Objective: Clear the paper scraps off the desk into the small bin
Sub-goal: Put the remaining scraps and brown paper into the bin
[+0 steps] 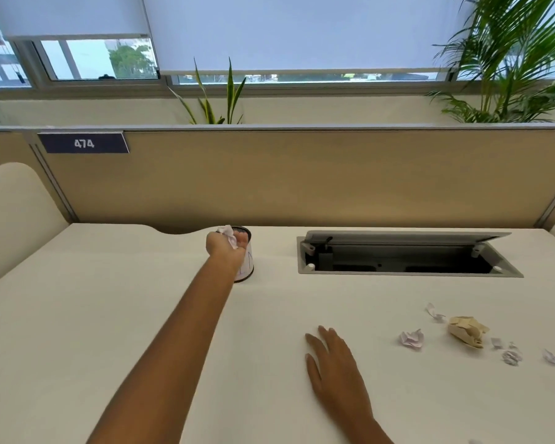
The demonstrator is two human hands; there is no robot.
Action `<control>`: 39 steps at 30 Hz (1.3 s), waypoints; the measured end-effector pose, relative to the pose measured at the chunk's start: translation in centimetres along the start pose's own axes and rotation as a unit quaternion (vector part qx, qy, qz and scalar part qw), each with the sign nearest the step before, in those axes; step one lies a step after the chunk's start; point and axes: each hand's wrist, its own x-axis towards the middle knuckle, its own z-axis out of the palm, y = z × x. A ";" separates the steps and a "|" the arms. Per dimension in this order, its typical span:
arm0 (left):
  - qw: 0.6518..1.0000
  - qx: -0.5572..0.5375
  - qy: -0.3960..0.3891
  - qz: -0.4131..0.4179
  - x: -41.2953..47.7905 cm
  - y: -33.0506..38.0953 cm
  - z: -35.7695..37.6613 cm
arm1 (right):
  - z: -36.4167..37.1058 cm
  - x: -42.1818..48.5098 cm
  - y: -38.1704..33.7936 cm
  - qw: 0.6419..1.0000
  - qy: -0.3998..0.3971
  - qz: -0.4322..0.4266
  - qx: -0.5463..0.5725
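Left hand (pixel 226 248) is at the small bin (pixel 245 265), which stands near the back edge of the desk (pixel 109 315), left of the open cable hatch (pixel 407 254). Its fingers curl round a crumpled white scrap (pixel 228 233), held just above the bin's rim.

Recommendation: centre the scrap over the narrow opening before letting go, as the bin looks light enough to tip.

Right hand (pixel 334 363) rests flat on the desk, fingers straight and slightly apart.

Outstanding: a tan wad (pixel 466 331), a white ball (pixel 411 339) and small bits (pixel 511 357) toward the front right corner.
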 end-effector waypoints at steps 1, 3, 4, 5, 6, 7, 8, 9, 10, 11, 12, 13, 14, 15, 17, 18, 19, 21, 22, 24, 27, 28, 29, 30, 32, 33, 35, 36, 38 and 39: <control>1.000 0.007 0.008 0.008 0.6 0.7 0.4 | 0.2 0.0 0.0 1.000 0.021 -0.001 -0.007; 1.000 0.005 0.022 -0.004 1.9 1.4 1.0 | 0.5 0.2 0.2 0.999 0.050 -0.004 -0.008; 1.000 0.004 0.024 -0.017 2.4 1.7 1.3 | 0.6 0.2 0.3 0.998 0.060 -0.008 -0.010; 0.999 0.006 0.025 -0.028 2.7 1.8 1.5 | 0.7 0.3 0.3 0.997 0.075 -0.011 -0.020; 0.999 0.013 0.034 -0.039 3.1 1.9 1.7 | 0.7 0.3 0.4 0.996 0.083 -0.010 -0.029; 0.997 0.019 0.047 -0.050 3.4 2.0 1.9 | 0.7 0.3 0.4 0.996 0.084 -0.007 -0.029; 0.996 0.030 0.055 -0.058 3.5 2.1 2.1 | 0.7 0.3 0.4 0.997 0.079 -0.001 -0.020; 0.996 0.039 0.056 -0.065 3.5 2.2 2.3 | 0.8 0.3 0.3 0.998 0.066 0.006 -0.010; 0.994 0.047 0.062 -0.075 3.4 2.3 2.5 | 0.8 0.3 0.3 0.998 0.056 0.010 -0.009; 0.993 0.053 0.073 -0.083 3.4 2.4 2.7 | 0.7 0.2 0.2 0.999 0.051 0.012 -0.006; 0.991 0.060 0.080 -0.084 3.3 2.5 2.8 | 0.7 0.2 0.2 0.999 0.052 0.008 -0.008; 0.991 0.064 0.082 -0.081 3.1 2.7 2.9 | 0.6 0.2 0.3 0.999 0.052 0.005 -0.011; 0.992 0.066 0.080 -0.074 3.0 2.8 3.0 | 0.6 0.2 0.3 0.999 0.053 0.005 -0.008; 0.993 0.067 0.077 -0.068 2.8 2.8 3.0 | 0.6 0.2 0.4 0.999 0.052 0.004 -0.005; 0.994 0.063 0.069 -0.048 2.2 2.6 3.1 | 0.7 0.2 0.4 0.999 0.054 0.002 -0.005; 0.995 0.060 0.067 -0.035 1.9 2.4 3.1 | 0.7 0.1 0.3 0.998 0.055 0.001 -0.007; 0.996 0.055 0.066 -0.018 1.5 2.0 3.1 | 0.6 0.1 0.3 0.998 0.059 0.000 -0.005; 0.995 0.062 0.061 0.041 0.7 0.6 2.7 | 0.5 0.0 0.2 0.998 0.066 0.000 0.006; 0.992 0.079 0.052 0.083 0.4 -0.6 2.3 | 0.3 -0.2 0.2 0.998 0.069 0.002 0.013; 0.973 0.161 0.006 0.166 -1.0 -3.7 1.1 | 0.3 -0.6 0.2 0.997 0.074 0.006 0.036; 0.883 0.382 -0.100 0.254 -3.3 -10.1 -1.7 | -0.5 -1.7 0.9 0.996 0.071 -0.009 0.055; 0.840 0.454 -0.139 0.262 -4.0 -12.3 -2.6 | -1.0 -2.1 1.4 0.996 0.074 -0.019 0.047; 0.790 0.524 -0.180 0.262 -4.8 -14.3 -3.4 | -1.7 -2.6 2.0 0.996 0.076 -0.029 0.033; 0.735 0.589 -0.219 0.254 -5.5 -16.2 -4.0 | -2.5 -3.2 2.7 0.996 0.085 -0.031 0.017; 0.627 0.693 -0.272 0.231 -6.6 -19.4 -4.6 | -3.7 -4.4 4.5 0.990 0.139 -0.020 -0.021; 0.577 0.734 -0.282 0.223 -7.1 -20.6 -4.7 | -4.3 -5.1 5.6 0.986 0.161 -0.009 -0.034; 0.487 0.792 -0.289 0.230 -7.9 -22.4 -4.5 | -5.8 -6.5 7.6 0.984 0.162 0.022 -0.064; 0.453 0.806 -0.295 0.241 -8.3 -23.0 -4.3 | -6.6 -7.1 8.6 0.983 0.161 0.034 -0.084; 0.412 0.816 -0.310 0.262 -8.8 -24.0 -3.8 | -8.1 -8.2 10.4 0.984 0.145 0.049 -0.091; 0.399 0.816 -0.317 0.271 -9.0 -24.5 -3.5 | -8.7 -8.7 11.2 0.987 0.127 0.059 -0.084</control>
